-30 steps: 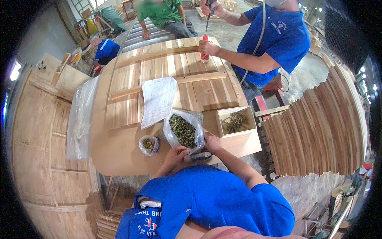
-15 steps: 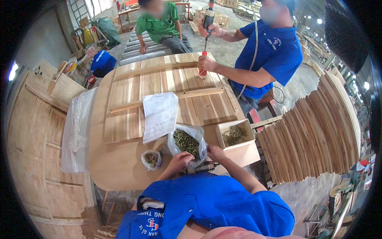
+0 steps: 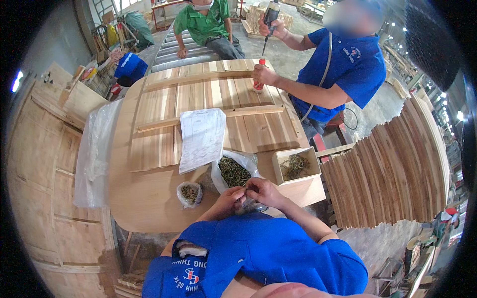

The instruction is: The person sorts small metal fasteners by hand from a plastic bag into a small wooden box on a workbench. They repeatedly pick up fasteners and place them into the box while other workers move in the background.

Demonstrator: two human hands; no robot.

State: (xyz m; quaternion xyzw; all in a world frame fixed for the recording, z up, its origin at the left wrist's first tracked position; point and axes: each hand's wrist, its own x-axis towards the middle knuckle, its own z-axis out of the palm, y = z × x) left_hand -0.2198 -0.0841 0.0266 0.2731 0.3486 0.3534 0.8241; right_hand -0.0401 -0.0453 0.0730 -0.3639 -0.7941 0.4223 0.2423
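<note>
Setting: woodworking workshop or furniture factory floor. Evidence: large rounded pale-wood worktop carrying a slatted plank panel with nailed cross battens; fanned stack of thin brown wooden slats at right; leaning plywood panels at left; open wooden box of small metal fasteners; co-worker's corded power driver; bare concrete floor; blue work shirts.

Both hands together, fingertips pinched

Paper sheet on slatted wooden tabletop, small wooden box, stacked boards
</note>
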